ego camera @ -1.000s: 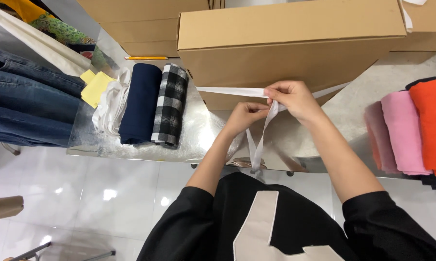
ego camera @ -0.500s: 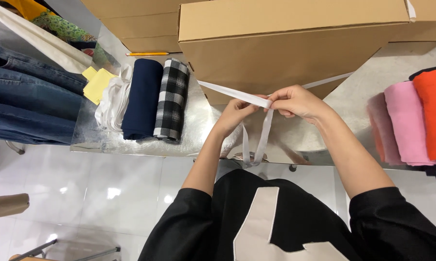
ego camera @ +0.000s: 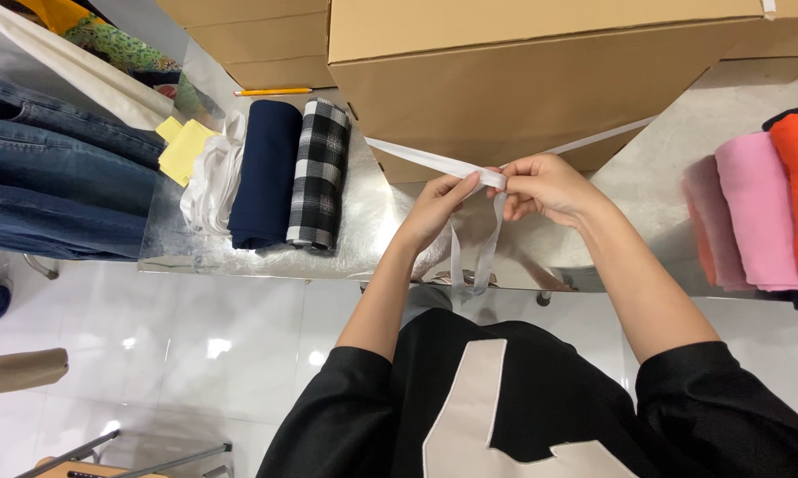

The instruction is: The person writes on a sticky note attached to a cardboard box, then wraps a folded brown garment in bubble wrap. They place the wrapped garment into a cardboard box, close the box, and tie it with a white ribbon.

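Observation:
A large brown cardboard box [ego camera: 540, 80] stands on a shiny metal table [ego camera: 363, 221]. A white strap [ego camera: 421, 157] runs from under the box on both sides and meets in front of it. My left hand [ego camera: 443, 205] and my right hand [ego camera: 540, 188] pinch the strap where the two runs cross, close together, just in front of the box's lower edge. The strap's two loose ends [ego camera: 470, 257] hang down below my hands over the table's edge.
Left of the box lie a rolled navy cloth [ego camera: 262, 173], a rolled black-and-white checked cloth [ego camera: 319, 173], white cloth and yellow notes [ego camera: 185, 149]. Folded jeans [ego camera: 53, 186] sit far left. Pink and orange folded cloths [ego camera: 766, 208] lie at right. A pencil [ego camera: 270, 91] rests behind.
My hands have pulled the strap tighter and shifted slightly right. The strap's left run now stretches straight from the box's lower corner, and the loose ends hang lower.

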